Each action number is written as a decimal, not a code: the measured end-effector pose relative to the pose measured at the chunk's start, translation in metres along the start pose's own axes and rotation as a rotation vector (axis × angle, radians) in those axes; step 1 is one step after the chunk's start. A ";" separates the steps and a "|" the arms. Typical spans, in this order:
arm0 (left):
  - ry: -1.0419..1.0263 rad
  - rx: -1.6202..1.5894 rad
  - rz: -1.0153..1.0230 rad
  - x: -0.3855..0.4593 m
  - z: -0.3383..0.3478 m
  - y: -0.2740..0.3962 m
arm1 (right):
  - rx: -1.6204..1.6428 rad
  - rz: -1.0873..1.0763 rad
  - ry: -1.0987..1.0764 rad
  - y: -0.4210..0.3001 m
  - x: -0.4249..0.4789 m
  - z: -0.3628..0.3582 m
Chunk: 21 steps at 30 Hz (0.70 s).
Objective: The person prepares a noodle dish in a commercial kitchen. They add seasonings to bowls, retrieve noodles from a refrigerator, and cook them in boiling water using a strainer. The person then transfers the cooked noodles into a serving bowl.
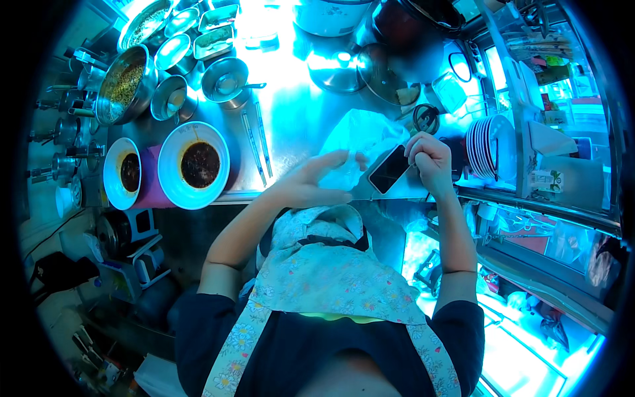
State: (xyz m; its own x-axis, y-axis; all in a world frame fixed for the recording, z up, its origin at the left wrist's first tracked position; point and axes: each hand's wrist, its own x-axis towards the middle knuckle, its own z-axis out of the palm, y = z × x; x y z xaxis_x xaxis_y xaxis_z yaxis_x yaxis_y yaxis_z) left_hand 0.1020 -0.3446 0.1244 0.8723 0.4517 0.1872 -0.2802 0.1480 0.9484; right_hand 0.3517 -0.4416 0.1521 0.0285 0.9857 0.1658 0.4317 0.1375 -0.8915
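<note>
My right hand (430,158) has its fingers curled at the upper right end of a dark-screened smartphone (388,169), which it seems to pinch by that end. The phone is tilted near the counter's front edge. To the left, my left hand (317,181) is blurred by motion, with its fingers apart. It is at the near side of a crumpled translucent plastic bag (364,130); whether it touches the bag is unclear. Left of that hand, a pair of patterned chopsticks (254,149) rests on the steel counter (287,119).
At left stand a large white bowl (166,171) and a second white bowl (113,173), both with dark sauce. Behind are a steel basin (106,92) of chopped food and several metal bowls. A glass lid (382,74), a coiled cable (425,119) and stacked plates (483,146) are at right.
</note>
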 end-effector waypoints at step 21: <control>0.384 0.584 -0.185 0.090 0.034 -0.086 | -0.126 -0.270 0.001 0.016 0.059 -0.001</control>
State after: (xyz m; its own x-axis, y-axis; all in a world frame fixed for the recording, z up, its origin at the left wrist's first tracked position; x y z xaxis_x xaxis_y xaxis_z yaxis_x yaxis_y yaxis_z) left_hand 0.2187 -0.3467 0.0687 0.6526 0.7576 0.0093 0.2114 -0.1938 0.9580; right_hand 0.3612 -0.3812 0.1486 -0.1018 0.9152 0.3900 0.5325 0.3812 -0.7557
